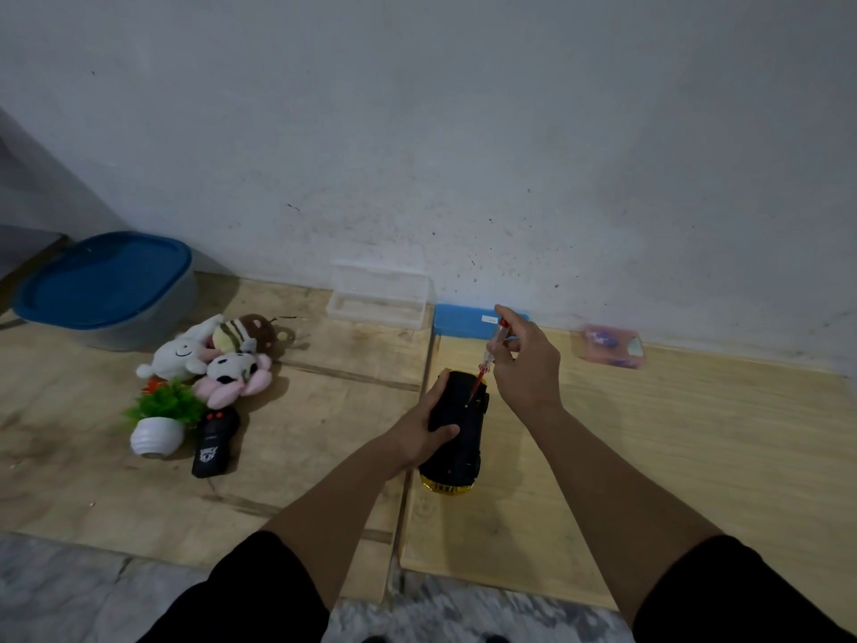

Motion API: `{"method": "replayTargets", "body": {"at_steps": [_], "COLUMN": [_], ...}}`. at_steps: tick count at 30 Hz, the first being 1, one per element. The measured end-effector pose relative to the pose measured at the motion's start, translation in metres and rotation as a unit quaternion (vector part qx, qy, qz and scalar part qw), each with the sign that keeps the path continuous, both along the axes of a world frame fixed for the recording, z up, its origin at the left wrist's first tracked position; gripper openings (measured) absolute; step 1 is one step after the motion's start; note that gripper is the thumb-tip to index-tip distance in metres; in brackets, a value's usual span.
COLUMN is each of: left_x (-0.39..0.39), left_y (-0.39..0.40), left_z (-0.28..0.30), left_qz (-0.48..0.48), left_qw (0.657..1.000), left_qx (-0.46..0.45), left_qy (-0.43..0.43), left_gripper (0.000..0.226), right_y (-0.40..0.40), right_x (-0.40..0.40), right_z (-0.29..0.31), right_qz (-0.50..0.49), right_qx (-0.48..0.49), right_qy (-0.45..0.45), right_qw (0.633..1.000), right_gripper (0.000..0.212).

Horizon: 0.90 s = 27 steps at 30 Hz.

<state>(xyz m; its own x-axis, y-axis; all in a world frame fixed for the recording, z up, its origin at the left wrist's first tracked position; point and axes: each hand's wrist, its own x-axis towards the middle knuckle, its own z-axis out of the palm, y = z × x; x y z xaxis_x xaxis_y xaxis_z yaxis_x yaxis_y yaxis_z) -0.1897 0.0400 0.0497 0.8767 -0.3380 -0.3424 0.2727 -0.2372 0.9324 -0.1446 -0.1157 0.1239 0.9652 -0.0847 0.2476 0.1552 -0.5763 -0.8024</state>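
Right beside the board edge [427, 364], toy car [463, 452] under screwdriver [495, 341].

We count one car [457, 429] and one screwdriver [487, 364]. Left of the car: three plushies [236, 375], one plant [164, 403], one remote [213, 443], one tub [106, 290]. Beyond it: one clear box [378, 297], one blue box [463, 320]. To its right: one packet [610, 345].

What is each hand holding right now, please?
Left hand: closed around the upturned toy car.
Right hand: gripping the screwdriver, its tip at the car's underside.
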Motion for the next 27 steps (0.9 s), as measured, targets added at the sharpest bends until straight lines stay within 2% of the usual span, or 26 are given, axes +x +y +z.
{"method": "replayTargets", "body": {"at_steps": [8,16,27], "left_x": [0.0024,0.0042,0.0084], "left_y": [0.0033,0.0045,0.0056], "left_z": [0.0008,0.0015,0.0013], "left_qz": [0.002,-0.002,-0.009], "left_qw": [1.000,1.000,1.000], "left_qx": [0.000,-0.005,-0.012], "left_qy": [0.003,0.000,0.003], "left_gripper": [0.082,0.082,0.083], "right_y": [0.0031,0.0058,0.0043], "right_x": [-0.0015,-0.0019,0.0009], "right_z": [0.0033,0.0060,0.0085], "right_qz": [0.012,0.033,0.031], "right_qx": [-0.015,-0.016,-0.001], "right_qy": [-0.007,-0.019,-0.016], "right_qw": [1.000,0.999,0.999], "right_gripper": [0.045,0.035,0.039]}}
